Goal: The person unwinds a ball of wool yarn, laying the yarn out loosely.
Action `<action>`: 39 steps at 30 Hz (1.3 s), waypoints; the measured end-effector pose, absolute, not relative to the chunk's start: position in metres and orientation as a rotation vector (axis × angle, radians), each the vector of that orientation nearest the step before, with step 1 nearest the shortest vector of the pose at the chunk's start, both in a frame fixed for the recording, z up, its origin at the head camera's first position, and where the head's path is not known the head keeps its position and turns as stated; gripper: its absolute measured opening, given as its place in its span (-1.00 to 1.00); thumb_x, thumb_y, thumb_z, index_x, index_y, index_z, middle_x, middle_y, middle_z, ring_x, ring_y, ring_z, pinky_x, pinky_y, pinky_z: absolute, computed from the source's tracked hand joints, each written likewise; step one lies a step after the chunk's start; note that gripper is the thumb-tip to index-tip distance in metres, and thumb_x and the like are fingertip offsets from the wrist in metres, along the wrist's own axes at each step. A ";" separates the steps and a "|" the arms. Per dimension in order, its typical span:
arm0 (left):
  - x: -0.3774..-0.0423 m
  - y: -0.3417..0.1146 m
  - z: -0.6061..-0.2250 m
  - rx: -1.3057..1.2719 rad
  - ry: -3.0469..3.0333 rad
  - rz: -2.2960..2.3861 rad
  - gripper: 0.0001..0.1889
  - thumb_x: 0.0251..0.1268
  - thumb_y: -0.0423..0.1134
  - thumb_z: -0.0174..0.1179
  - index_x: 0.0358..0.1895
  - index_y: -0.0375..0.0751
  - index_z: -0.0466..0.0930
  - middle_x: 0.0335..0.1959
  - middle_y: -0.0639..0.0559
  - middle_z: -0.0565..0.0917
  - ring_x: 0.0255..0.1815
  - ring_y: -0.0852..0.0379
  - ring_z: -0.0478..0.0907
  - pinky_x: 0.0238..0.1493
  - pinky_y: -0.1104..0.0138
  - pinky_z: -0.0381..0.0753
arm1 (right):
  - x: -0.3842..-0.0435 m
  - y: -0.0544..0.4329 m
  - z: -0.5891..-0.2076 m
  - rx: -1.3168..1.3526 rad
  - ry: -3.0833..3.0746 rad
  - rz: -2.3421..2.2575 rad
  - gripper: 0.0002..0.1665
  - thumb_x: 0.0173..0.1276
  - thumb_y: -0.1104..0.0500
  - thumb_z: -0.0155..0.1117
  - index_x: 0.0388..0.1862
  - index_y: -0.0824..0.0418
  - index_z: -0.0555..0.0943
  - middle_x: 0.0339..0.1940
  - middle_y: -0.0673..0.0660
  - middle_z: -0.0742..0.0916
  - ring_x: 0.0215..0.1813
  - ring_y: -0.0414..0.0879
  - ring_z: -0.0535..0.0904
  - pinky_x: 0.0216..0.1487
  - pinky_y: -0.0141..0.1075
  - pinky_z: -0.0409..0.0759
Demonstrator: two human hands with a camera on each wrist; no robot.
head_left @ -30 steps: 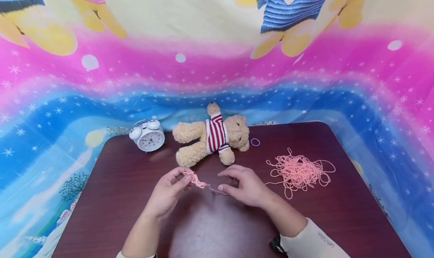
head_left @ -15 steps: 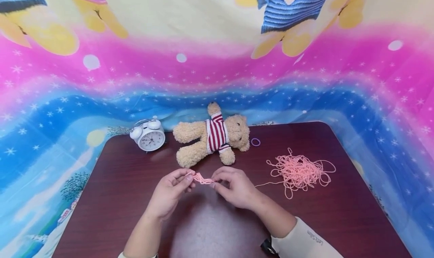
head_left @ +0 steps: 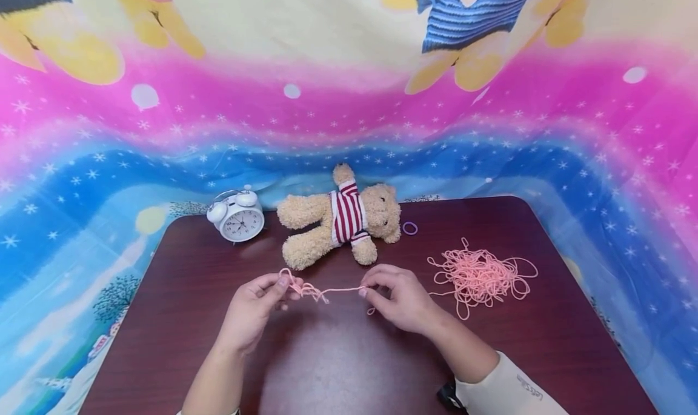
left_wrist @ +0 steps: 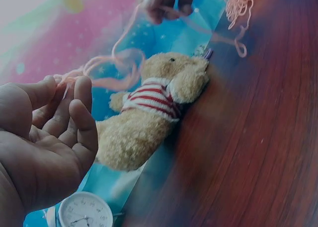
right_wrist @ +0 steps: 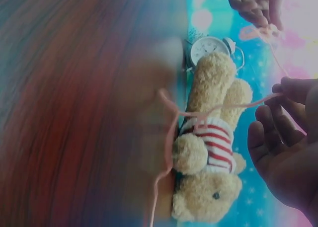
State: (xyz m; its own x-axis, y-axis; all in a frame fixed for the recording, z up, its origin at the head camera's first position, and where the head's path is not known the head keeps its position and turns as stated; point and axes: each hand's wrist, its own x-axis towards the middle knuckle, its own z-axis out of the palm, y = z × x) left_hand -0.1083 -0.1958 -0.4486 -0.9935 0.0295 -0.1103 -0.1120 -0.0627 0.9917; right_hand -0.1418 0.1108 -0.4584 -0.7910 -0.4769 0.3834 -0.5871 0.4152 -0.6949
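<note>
Between thumb and fingers my left hand (head_left: 249, 309) pinches a small looped bunch of pink yarn (head_left: 309, 290). My right hand (head_left: 400, 300) pinches the single strand that runs from that bunch, stretched nearly straight between the hands. In the right wrist view a slack length of yarn (right_wrist: 171, 137) hangs from the right hand's fingertips and trails off. The strand leads past the right hand to a loose tangled pile of yarn (head_left: 485, 277) on the table's right side. Both hands are held over the table, in front of the teddy bear.
A teddy bear (head_left: 348, 218) in a red-and-white striped shirt lies on its back near the table's far edge. Left of it stands a white alarm clock (head_left: 240, 221). A purple ring (head_left: 410, 228) lies by the bear's head. Behind the dark wooden table (head_left: 207, 318) hangs a printed cloth (head_left: 349, 112).
My right hand first moved left to the bunch and took hold of yarn there, then drew back right. My left hand has shifted left, and the strand between them is now stretched.
</note>
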 end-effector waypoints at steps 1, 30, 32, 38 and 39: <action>-0.108 -0.199 -0.449 -0.092 2.085 2.225 -0.69 0.53 -0.21 0.25 0.04 -0.47 0.65 -0.17 -0.04 0.82 -0.21 0.13 0.76 -0.23 0.31 0.71 | -0.142 0.114 -0.459 0.955 -2.535 1.318 -0.97 0.42 0.13 0.43 -0.22 0.03 0.78 -0.12 -0.17 0.74 -0.09 -0.27 0.65 -0.22 -0.29 0.68; -0.096 -0.273 -0.449 -0.272 2.055 2.444 -0.79 0.60 -0.19 0.16 0.03 -0.23 0.69 -0.12 0.14 0.78 -0.12 0.18 0.69 -0.14 0.33 0.65 | -0.147 0.238 -0.464 0.599 -2.642 1.007 -0.89 0.37 0.22 0.48 -0.23 -0.02 0.79 -0.09 -0.03 0.79 -0.09 -0.14 0.68 -0.31 -0.28 0.68; -0.094 -0.277 -0.449 -0.269 2.049 2.454 -0.82 0.60 -0.19 0.15 0.00 -0.18 0.70 -0.12 0.14 0.79 -0.11 0.18 0.69 -0.13 0.33 0.64 | -0.146 0.247 -0.463 0.566 -2.650 0.985 -0.88 0.36 0.23 0.48 -0.23 -0.01 0.79 -0.07 0.00 0.79 -0.08 -0.12 0.69 -0.33 -0.32 0.68; -0.093 -0.285 -0.448 -0.295 2.038 2.455 -0.85 0.61 -0.18 0.15 -0.04 -0.14 0.67 -0.14 0.12 0.76 -0.10 0.18 0.70 -0.12 0.34 0.65 | -0.144 0.267 -0.458 0.522 -2.665 0.946 -0.93 0.37 0.21 0.48 -0.24 0.03 0.81 -0.11 -0.03 0.78 -0.15 -0.16 0.69 -0.38 -0.42 0.64; -0.093 -0.286 -0.448 -0.301 2.041 2.455 -0.85 0.61 -0.17 0.15 -0.04 -0.13 0.67 -0.14 0.11 0.76 -0.10 0.18 0.70 -0.12 0.34 0.64 | -0.144 0.270 -0.457 0.519 -2.667 0.936 -0.94 0.37 0.21 0.48 -0.24 0.03 0.81 -0.11 -0.04 0.78 -0.16 -0.18 0.68 -0.39 -0.43 0.64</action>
State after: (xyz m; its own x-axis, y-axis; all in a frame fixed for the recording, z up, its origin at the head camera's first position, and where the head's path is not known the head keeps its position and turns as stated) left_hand -0.0930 -0.2859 -0.4479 -0.9803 -0.1689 -0.1023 -0.0697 -0.1884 0.9796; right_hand -0.1440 0.2702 -0.4570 -0.9003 -0.2434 0.3608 -0.4156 0.7274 -0.5461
